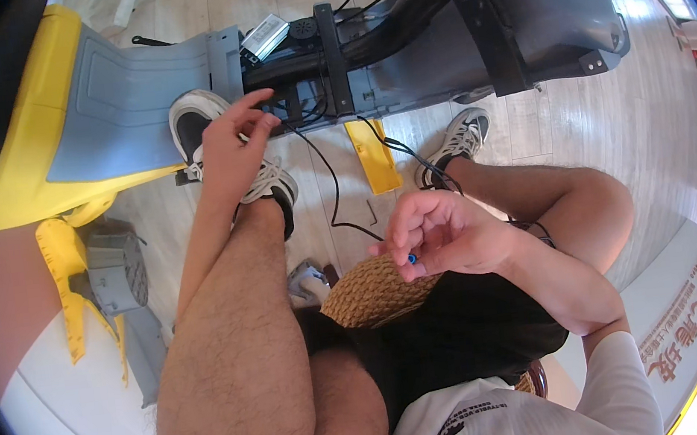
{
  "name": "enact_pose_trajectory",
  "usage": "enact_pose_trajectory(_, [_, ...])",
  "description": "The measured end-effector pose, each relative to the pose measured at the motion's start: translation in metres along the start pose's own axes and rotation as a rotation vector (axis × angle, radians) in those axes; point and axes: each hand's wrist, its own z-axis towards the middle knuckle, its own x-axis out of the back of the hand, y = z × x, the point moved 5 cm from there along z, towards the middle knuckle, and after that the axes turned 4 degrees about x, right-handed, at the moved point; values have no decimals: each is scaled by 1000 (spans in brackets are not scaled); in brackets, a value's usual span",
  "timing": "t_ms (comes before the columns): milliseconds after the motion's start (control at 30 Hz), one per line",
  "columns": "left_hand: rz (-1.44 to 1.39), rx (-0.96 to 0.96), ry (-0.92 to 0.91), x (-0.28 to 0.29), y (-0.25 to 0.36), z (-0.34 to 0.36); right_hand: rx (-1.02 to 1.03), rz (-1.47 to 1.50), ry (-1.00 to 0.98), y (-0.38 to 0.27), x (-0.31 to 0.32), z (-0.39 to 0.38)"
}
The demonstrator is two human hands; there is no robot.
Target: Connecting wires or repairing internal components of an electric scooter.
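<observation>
My right hand (452,233) is raised over my lap, thumb and fingers closed on the end of a thin black cable (334,186). A small blue connector tip (412,258) shows between the fingertips. From there the cable loops to a grey and black vehicle body (417,68), which looks like part of a scooter. My left hand (238,140) is beside the open middle of that body, next to its wiring, with thumb and forefinger apart and nothing visible between them. A silver metal box (265,37) sits in the opening, near a black crossbar (334,60).
A yellow-edged grey footboard (145,94) lies on the left, my shoe (197,114) against its edge. Below the body are a yellow panel (374,156) and a hex key (371,211) on the floor. Yellow and grey parts (114,274) lie left. A woven seat (378,291) is under me.
</observation>
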Motion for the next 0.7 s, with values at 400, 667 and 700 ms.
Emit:
enact_pose_trajectory(400, [-125,-343,-1024,-42,61,-76,193,-215,316,-8,-14,4])
enact_pose_trajectory(667, [-719,410,-303,-21,-3,-43,-172,-1812,539,-18,95,-18])
enact_pose_trajectory(700, [-872,342,-305,-11,-17,-32,-164,-1810,523,-18,90,-14])
